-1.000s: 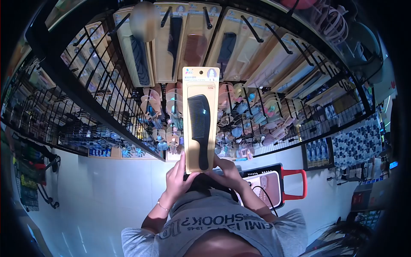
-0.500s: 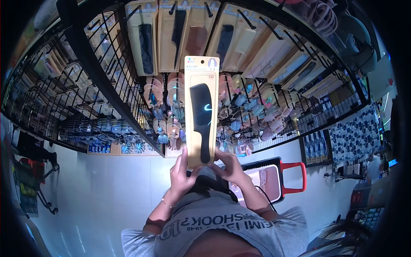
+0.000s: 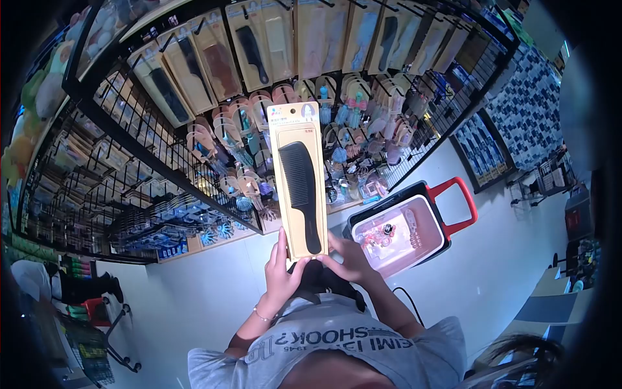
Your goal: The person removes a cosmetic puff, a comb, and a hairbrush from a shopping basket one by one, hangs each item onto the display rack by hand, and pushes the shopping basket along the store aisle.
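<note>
Left hand (image 3: pixel 283 271) and right hand (image 3: pixel 350 261) have the comb pack (image 3: pixel 300 185) pinched at 7 and 5 o'clock, probably light, stiffish, slick plastic, so grip edges imo

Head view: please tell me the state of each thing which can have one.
Package, gripped at lower end
Black comb, inside it
Left hand, gripping at left
Right hand, gripping at right
Basket, open, small items inside
Other combs, packaged, hanging
</note>
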A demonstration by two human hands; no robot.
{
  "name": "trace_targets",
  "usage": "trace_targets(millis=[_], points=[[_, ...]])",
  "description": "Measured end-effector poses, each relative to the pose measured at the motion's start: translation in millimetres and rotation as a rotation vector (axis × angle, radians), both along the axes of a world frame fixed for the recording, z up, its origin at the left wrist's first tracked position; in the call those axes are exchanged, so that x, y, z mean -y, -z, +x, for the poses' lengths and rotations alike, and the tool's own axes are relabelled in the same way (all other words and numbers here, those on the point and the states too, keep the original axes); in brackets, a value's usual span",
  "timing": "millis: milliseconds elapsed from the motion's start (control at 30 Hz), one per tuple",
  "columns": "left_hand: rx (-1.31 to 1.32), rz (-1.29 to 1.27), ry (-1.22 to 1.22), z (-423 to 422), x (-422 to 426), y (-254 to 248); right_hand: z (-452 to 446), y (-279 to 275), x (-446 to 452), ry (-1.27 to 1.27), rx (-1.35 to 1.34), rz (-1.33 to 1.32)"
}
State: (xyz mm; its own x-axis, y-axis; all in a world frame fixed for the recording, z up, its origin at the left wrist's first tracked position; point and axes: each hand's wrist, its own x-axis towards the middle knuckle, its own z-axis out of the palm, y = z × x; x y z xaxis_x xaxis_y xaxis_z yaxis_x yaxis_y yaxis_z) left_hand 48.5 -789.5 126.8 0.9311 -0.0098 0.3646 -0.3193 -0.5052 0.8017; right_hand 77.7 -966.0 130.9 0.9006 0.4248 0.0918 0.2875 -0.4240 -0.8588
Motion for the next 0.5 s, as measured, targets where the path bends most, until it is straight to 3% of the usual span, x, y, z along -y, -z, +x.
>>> trace_targets(millis=[100, 233, 500], points=[[0.004, 0.064, 0.036, -5.0, 3.9, 0.9, -10.6, 5.8, 5.8, 0.044, 0.088, 0.151], [-0.019, 0.063, 0.075, -0.1, 14.2, 3.3, -14.0, 3.8, 17.9, 0.091, 0.172, 0.102], [0.025, 0.065, 0.164, 41.6, 47.5, -4.9, 11.9, 3.9, 50.5, 0.201, 0.096, 0.126]])
